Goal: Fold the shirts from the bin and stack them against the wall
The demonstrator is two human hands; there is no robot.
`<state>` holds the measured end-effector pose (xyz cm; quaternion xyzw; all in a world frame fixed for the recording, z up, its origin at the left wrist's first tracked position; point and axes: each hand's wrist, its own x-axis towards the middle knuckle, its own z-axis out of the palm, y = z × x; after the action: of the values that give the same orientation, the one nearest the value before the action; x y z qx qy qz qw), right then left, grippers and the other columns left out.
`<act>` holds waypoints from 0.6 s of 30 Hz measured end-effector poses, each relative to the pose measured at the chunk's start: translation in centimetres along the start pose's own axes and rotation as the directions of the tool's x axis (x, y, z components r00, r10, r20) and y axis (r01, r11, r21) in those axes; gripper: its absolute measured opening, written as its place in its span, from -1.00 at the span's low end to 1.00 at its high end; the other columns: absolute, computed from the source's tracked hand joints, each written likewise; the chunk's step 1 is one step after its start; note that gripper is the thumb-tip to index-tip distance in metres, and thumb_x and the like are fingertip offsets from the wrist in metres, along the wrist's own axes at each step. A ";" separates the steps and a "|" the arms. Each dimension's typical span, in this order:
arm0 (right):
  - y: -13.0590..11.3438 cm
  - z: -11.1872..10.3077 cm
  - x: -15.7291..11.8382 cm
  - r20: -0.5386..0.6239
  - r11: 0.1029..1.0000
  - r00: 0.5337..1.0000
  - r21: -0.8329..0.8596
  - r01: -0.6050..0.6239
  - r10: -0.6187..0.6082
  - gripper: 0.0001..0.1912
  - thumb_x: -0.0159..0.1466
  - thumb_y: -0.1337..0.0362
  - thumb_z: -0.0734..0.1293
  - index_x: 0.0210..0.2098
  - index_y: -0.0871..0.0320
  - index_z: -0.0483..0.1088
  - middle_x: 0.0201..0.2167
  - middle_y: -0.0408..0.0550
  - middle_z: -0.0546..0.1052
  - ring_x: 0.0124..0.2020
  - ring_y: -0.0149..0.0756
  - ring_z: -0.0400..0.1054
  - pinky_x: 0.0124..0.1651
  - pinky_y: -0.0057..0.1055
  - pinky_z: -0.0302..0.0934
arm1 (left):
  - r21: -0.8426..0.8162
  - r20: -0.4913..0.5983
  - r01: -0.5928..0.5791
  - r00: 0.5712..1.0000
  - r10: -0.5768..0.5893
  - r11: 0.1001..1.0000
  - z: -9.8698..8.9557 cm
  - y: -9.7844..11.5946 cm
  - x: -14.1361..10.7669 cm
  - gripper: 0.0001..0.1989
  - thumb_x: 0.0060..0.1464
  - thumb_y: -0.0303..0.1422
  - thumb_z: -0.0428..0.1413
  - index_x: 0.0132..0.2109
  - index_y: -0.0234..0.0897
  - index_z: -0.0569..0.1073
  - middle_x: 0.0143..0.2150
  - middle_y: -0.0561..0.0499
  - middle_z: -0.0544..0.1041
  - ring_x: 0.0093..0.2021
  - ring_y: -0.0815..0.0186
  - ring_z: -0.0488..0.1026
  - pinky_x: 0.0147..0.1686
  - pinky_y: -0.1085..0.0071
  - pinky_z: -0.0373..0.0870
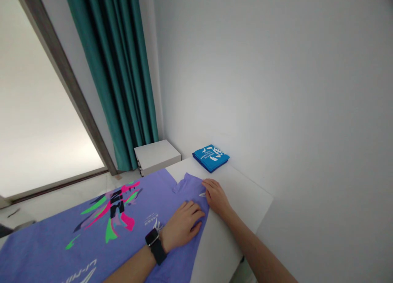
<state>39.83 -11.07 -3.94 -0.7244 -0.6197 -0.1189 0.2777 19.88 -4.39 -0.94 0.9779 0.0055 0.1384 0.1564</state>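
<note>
A purple shirt (101,217) with a pink, green and black print lies spread over the white table (245,193). My left hand (182,224), with a dark watch on its wrist, rests on the shirt's fabric near its right part, fingers slightly apart. At the shirt's upper right corner, beside the small white logo, my right hand (215,196) has its fingertips on the edge of the cloth, thumb and fingers close together. The fabric under its fingertips is mostly hidden.
A folded blue cloth (211,157) with white print sits at the table's back edge by the wall. Beyond the table stands a low white cabinet (158,154), next to a green curtain (118,70). A bright glass door is at the left.
</note>
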 end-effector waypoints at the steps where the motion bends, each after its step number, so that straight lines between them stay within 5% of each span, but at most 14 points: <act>1: -0.1 0.0 -0.3 0.016 1.000 1.000 -0.007 0.004 -0.004 -0.51 0.25 0.50 0.11 0.10 0.16 0.39 0.07 0.06 0.48 0.13 -0.17 0.27 0.23 -0.10 0.14 | -0.001 0.005 0.000 1.000 0.000 1.000 0.0 0.0 0.0 -0.77 0.19 -0.44 0.01 -0.02 -0.16 0.40 -0.08 -0.03 0.44 -0.04 0.19 0.33 0.01 0.22 0.24; 6: -1.3 -0.4 -2.7 0.179 0.996 0.982 -0.072 -0.044 0.056 -0.51 0.37 0.31 0.07 0.27 0.20 0.19 0.25 0.06 0.30 0.29 -0.20 0.11 0.35 -0.08 -0.07 | 0.006 0.029 0.037 0.999 -0.037 0.999 -0.2 0.1 0.1 -0.85 0.21 -0.32 0.06 -0.07 -0.20 0.39 -0.08 -0.02 0.45 -0.03 0.18 0.33 0.02 0.22 0.23; 13: -0.3 -1.3 -2.6 0.396 0.993 0.917 -0.120 0.000 0.048 -0.40 0.41 0.05 0.05 0.36 0.15 0.01 0.38 -0.02 0.05 0.39 -0.22 -0.12 0.39 -0.03 -0.27 | 0.019 0.091 0.022 0.996 -0.024 1.000 -0.2 0.8 -0.1 -0.60 0.10 -0.11 0.18 -0.01 -0.23 0.35 0.01 -0.07 0.40 0.03 0.12 0.29 0.07 0.17 0.20; 18: -0.1 -1.6 -2.1 0.373 0.994 0.927 -0.111 -0.004 0.045 -0.45 0.42 0.12 0.01 0.36 0.13 0.03 0.37 -0.03 0.07 0.39 -0.28 -0.11 0.40 -0.09 -0.27 | 0.055 0.099 0.056 0.993 -0.061 0.997 -1.3 1.9 0.1 -0.86 0.18 -0.28 0.08 -0.16 -0.22 0.38 -0.11 -0.03 0.43 -0.04 0.17 0.33 0.03 0.20 0.21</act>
<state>39.58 -13.66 -3.67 -0.7553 -0.6450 -0.0083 0.1160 19.53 -5.78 0.83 0.9868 0.0299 0.0843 0.1351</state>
